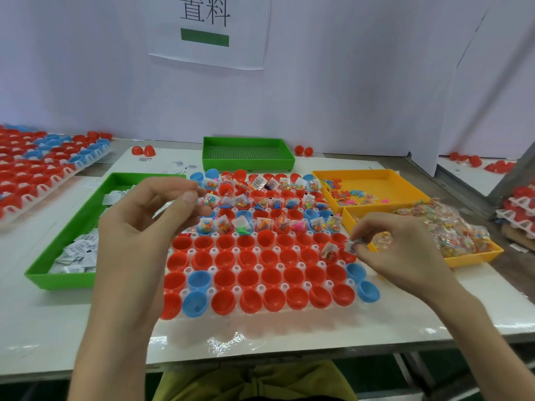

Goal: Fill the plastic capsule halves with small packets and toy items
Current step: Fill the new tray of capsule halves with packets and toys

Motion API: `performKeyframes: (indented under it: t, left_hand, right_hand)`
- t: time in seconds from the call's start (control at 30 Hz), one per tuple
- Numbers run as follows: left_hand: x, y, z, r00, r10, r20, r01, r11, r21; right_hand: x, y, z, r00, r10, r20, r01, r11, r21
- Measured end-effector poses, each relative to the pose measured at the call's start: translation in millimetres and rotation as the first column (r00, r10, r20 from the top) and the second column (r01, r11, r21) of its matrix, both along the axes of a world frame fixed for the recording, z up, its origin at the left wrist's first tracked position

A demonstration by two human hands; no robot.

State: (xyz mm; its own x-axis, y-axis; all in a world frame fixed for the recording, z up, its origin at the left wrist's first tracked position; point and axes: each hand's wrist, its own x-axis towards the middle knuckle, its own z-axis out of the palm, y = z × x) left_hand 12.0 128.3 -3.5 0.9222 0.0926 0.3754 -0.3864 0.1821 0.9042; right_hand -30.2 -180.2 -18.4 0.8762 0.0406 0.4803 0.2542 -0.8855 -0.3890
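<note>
A clear holder tray (289,314) carries rows of red and blue capsule halves (249,277). The far rows hold small clear packets of coloured toy bits (262,202); the near rows are empty. One packet (328,251) sits in a red half at the right end of a middle row. My right hand (402,250) pinches a small clear packet (351,246) just beside it, over the tray's right edge. My left hand (153,224) hovers above the tray's left side with fingers loosely curled; I cannot tell whether it holds anything.
A green tray (43,270) with white paper packets lies at the left. Two yellow trays (405,188) at the right hold toy bits and a heap of clear packets (451,227). An empty green tray (249,153) stands behind. More capsule trays (37,169) sit far left.
</note>
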Motion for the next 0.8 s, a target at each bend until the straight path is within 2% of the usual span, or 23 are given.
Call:
performKeyframes:
  t: [0.5, 0.8]
  left_hand:
    - [-1.4, -2.3, 0.8, 1.000, 0.000, -0.015, 0.000, 1.000, -0.005]
    - [-0.1, -0.4, -0.3, 1.000, 0.004, -0.009, -0.004, 1.000, 0.019]
  right_hand:
    - [19.6, -3.9, -2.6, 0.959, -0.003, -0.283, -0.011, 0.999, -0.048]
    - [18.9, -4.5, -3.4, 0.972, -0.010, -0.235, -0.015, 0.994, -0.105]
